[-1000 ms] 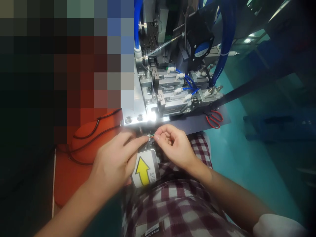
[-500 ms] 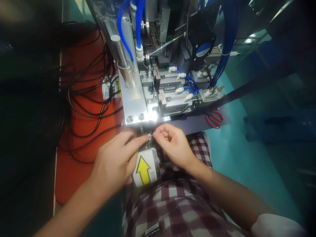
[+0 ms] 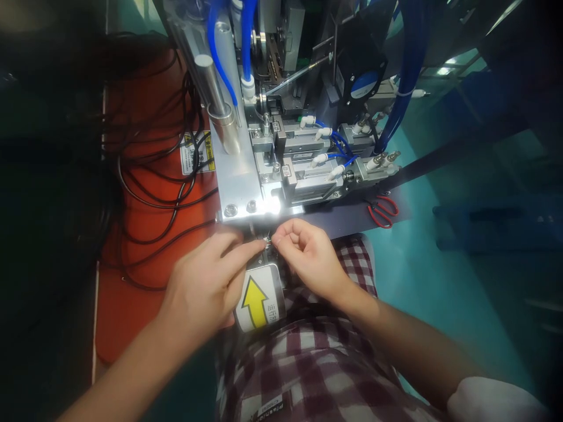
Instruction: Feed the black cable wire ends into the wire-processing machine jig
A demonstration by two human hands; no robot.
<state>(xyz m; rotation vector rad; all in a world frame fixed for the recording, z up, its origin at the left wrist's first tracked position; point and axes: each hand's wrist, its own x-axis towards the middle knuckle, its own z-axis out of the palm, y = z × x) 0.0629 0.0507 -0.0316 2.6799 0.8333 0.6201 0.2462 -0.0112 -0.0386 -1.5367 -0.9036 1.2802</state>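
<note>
My left hand (image 3: 204,272) lies over the left side of a narrow metal guide. One of its fingers reaches right, its tip touching a small shiny metal piece (image 3: 267,241); the other fingertips are hidden. Thumb and forefinger of my right hand (image 3: 308,255) are pinched together just right of that piece, the remaining fingers curled. Whatever sits in this pinch is too small to make out. Below the fingertips is the rounded end with a white label and a yellow arrow (image 3: 255,302). Just beyond my hands runs the bright edge of a metal plate (image 3: 240,187).
Pneumatic cylinders (image 3: 312,181) with blue air hoses (image 3: 248,44) stand beyond the plate. A steel post (image 3: 213,88) rises at its left. Black cables (image 3: 176,205) loop over an orange surface (image 3: 132,316). Red-handled cutters (image 3: 382,211) lie on a dark surface at right.
The view has shifted very slightly. Both hands keep the same pose at the small metal piece.
</note>
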